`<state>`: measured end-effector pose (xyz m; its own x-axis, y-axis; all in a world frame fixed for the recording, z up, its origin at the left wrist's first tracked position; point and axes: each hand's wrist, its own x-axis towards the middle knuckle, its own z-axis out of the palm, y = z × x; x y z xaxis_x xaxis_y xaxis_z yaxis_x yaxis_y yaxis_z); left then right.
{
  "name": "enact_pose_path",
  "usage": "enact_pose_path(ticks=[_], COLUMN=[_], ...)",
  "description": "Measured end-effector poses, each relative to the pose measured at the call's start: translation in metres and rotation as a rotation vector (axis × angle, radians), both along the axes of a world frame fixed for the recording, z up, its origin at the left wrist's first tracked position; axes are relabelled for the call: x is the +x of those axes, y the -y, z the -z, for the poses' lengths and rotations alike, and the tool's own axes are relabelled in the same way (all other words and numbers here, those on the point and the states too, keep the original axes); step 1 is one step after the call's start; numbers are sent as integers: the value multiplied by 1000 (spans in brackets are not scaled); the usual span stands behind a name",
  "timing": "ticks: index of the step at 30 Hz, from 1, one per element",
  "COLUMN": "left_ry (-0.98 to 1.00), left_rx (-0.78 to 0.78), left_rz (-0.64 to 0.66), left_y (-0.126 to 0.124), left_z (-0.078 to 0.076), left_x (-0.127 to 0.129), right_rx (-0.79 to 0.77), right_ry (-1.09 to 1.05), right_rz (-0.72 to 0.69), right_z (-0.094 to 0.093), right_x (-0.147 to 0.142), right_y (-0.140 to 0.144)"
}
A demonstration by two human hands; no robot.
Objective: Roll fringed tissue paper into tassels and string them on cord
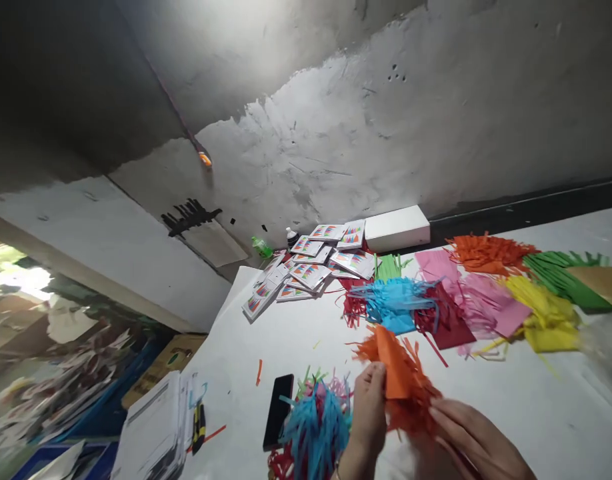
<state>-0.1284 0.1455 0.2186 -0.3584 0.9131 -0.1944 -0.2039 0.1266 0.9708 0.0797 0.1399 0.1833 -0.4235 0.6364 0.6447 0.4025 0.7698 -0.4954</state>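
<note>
- Your left hand (369,407) pinches the orange paper (399,377) by its uncut edge (thin, floppy, tears easily).
- Your right hand (479,443), fingers loosely apart, supports its fringe, right of the phone (279,410).

A white box (397,228) sits at the table's (296,333) far edge, beside a heap of printed cards (311,267). Fringed paper piles, blue (393,303), pink (481,300), yellow (546,313) and green (561,273), spread rightward. A black phone (279,410) lies near the front edge.
</note>
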Motion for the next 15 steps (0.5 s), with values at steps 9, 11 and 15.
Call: enact_pose_path(ticks=[9,11,15], left_ry=[4,-13,-53], left_rx=[-16,6,30], left_rz=[189,243,252], left_y=[67,75,84], left_z=[-2,5,24], left_x=[98,106,116], right_rx=[-197,-421,-766], right_ry=[-168,-209,-277], right_rz=[58,64,22], right_z=[-36,-31,-23], right_x=[34,41,47], right_y=[25,35,43])
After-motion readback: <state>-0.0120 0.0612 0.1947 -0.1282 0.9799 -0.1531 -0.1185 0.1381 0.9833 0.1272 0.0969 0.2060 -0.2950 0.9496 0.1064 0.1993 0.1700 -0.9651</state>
